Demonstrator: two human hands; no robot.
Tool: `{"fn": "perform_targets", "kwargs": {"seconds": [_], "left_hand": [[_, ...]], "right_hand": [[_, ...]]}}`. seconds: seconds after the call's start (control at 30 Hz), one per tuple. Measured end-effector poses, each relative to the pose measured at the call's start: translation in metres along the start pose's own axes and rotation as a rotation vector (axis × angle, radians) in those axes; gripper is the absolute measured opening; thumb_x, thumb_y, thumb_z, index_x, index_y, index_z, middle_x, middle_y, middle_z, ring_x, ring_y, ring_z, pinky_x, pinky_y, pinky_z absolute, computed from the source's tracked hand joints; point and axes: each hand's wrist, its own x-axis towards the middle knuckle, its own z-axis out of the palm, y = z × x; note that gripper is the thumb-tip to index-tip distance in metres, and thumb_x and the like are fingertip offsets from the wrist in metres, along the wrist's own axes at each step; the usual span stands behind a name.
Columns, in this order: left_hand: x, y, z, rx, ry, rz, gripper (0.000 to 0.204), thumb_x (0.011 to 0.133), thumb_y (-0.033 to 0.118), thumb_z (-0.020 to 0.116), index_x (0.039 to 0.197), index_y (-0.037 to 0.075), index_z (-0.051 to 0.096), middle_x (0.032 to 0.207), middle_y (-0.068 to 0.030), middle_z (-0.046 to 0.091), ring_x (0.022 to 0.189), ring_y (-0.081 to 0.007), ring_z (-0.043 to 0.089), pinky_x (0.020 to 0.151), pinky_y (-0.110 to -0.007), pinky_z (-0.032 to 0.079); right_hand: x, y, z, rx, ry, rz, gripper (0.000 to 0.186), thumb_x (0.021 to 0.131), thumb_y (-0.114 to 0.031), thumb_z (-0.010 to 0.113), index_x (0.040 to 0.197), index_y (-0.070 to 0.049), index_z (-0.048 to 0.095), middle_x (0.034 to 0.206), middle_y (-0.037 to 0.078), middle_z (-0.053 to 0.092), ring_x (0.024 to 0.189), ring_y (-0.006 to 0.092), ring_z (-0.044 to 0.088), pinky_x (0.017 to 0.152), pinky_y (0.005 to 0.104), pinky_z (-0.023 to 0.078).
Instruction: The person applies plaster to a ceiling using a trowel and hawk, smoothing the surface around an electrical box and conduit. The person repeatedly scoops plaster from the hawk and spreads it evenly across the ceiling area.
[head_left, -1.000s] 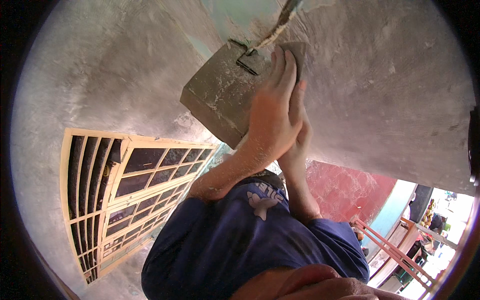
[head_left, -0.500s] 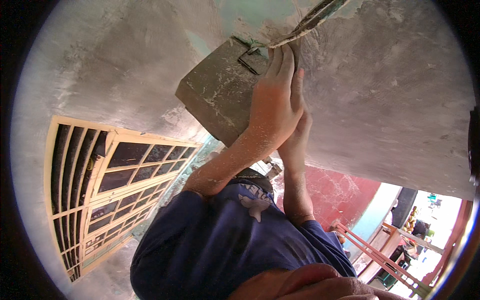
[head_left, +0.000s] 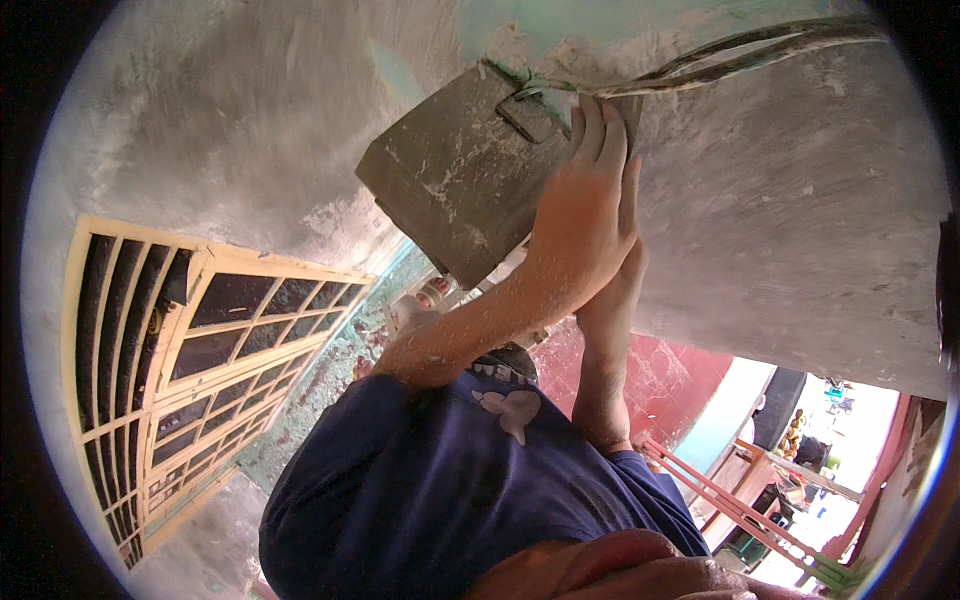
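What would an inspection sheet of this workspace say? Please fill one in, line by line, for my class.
Surface: grey, mottled wall with pale green patches.
Job's things: grey block, pale-flecked, with a dark square outline near its upper edge.
Clutter: small mixed items at lower right, too distant to name.
Grips: left grip, fingers extended, against a thin grey piece; right grip mostly hidden behind it.
Cables: cord-like strands reaching upper right.
Surroundings: cream-framed barred window at left; red surface at lower right.
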Motion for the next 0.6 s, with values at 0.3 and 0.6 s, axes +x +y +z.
{"fn": "perform_targets", "kwargs": {"seconds": [0.3, 0.6], "left_hand": [[-0.074, 0.005, 0.0, -0.635, -0.189, -0.035, 0.057, 0.099, 0.008, 0.054, 0.15, -0.01, 0.036, 0.155, -0.0353, 0.036, 0.146, -0.0435, 0.038, 0.115, -0.046, 0.037], [-0.153, -0.007, 0.02, -1.353, -0.726, -0.696, 0.045, 0.113, 0.034, 0.037, 0.135, -0.004, 0.048, 0.104, -0.0088, 0.06, 0.091, -0.0138, 0.06, 0.079, -0.032, 0.055]], "right_hand": [[-0.045, 0.037, -0.051, 0.191, 0.146, 0.105, 0.049, 0.111, -0.036, 0.043, 0.136, 0.005, 0.054, 0.108, 0.011, 0.066, 0.089, 0.0138, 0.065, 0.073, 0.0262, 0.053], [-0.049, 0.016, -0.051, -0.048, 0.257, 0.194, 0.025, 0.105, -0.024, 0.059, 0.099, 0.001, 0.06, 0.072, 0.002, 0.059, 0.051, 0.0053, 0.05, 0.044, 0.0216, 0.036]]}}
